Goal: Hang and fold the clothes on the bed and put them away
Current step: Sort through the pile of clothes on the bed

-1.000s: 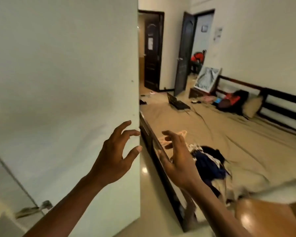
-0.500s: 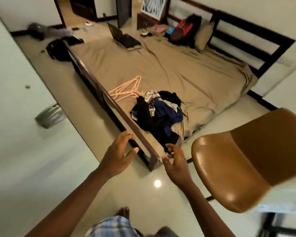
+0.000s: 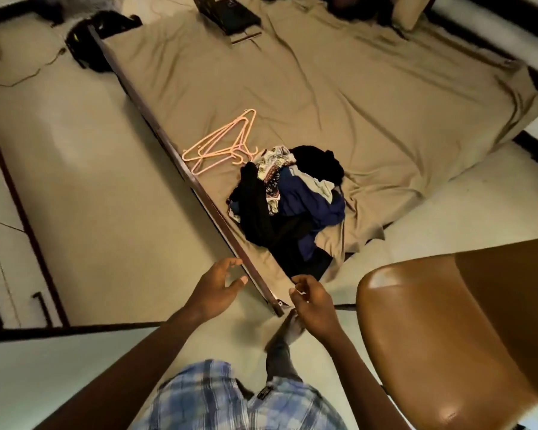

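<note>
RISK: a grab at the tangled clothes pile (image 3: 292, 209) may drag several garments over the bed (image 3: 370, 97) edge; chair (image 3: 441, 336) crowds the right elbow | POSE: left hand (image 3: 218, 287) fingers spread, right hand (image 3: 316, 307) fingers loosely curled, both empty, flanking the bed rail (image 3: 213, 212) corner | PILE: just beyond right fingers, pink hangers (image 3: 227, 144) farther.
</note>
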`<state>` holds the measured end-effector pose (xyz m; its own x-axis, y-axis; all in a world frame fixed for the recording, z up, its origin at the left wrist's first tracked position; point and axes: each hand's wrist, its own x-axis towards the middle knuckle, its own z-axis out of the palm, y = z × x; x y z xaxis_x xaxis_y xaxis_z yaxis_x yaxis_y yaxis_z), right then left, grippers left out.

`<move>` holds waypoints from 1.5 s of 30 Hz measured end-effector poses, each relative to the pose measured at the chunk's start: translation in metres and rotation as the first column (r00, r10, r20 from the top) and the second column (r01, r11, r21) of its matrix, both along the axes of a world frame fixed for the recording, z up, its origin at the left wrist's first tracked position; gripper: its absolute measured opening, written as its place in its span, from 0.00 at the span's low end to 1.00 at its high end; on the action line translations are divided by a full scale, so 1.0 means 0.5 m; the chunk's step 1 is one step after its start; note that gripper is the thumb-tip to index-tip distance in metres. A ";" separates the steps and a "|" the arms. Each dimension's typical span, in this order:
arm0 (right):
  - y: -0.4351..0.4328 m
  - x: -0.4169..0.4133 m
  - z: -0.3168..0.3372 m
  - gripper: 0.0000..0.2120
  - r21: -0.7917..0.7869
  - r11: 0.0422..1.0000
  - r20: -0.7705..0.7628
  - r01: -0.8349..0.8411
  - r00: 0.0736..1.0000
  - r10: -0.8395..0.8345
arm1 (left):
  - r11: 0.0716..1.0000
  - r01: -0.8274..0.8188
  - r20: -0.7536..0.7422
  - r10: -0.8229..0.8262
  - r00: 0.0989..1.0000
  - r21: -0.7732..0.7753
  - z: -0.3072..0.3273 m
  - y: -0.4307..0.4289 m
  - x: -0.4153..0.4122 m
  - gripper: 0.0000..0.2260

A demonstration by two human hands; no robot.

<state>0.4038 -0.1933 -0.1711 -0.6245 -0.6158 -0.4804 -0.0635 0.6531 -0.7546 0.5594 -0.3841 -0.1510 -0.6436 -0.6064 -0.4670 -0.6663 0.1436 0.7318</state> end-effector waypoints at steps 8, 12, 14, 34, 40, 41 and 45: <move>-0.173 -0.150 -0.116 0.24 0.176 0.954 0.075 -0.243 0.970 0.233 | 0.894 -0.364 0.167 0.329 0.929 0.263 -0.111 -0.099 -0.160 0.10; -0.261 -0.188 -0.191 0.28 0.241 0.927 0.162 -0.288 0.954 0.254 | 0.883 -0.389 0.266 0.320 0.909 0.265 -0.208 -0.149 -0.230 0.17; -0.299 -0.206 -0.235 0.30 0.271 0.916 0.177 -0.294 0.951 0.253 | 0.905 -0.360 0.334 0.274 0.902 0.228 -0.270 -0.183 -0.272 0.21; -0.512 -0.325 -0.259 0.24 0.180 0.978 -0.132 -0.104 0.983 0.129 | 0.552 -0.477 0.211 0.476 0.854 0.684 -0.201 -0.480 -0.482 0.29; -0.580 -0.371 -0.123 0.31 -0.022 0.986 -0.191 -0.166 0.969 0.158 | 0.409 -0.245 -0.029 0.558 0.830 0.879 0.071 -0.558 -0.484 0.19; -0.591 -0.368 -0.105 0.22 -0.052 0.988 -0.158 -0.143 0.978 0.133 | 0.408 -0.208 -0.067 0.565 0.823 0.889 0.088 -0.561 -0.489 0.20; -0.631 -0.363 0.055 0.19 -0.226 0.941 0.229 0.253 0.952 -0.201 | 0.479 -0.128 -0.221 0.603 0.766 0.868 0.223 -0.567 -0.512 0.16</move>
<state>0.2221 -0.5089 -0.1436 -0.6687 -0.5853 -0.4586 0.2332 0.4207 -0.8767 0.3034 -0.6678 -0.0395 -0.7099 -0.3814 -0.5920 -0.0680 -0.7996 0.5967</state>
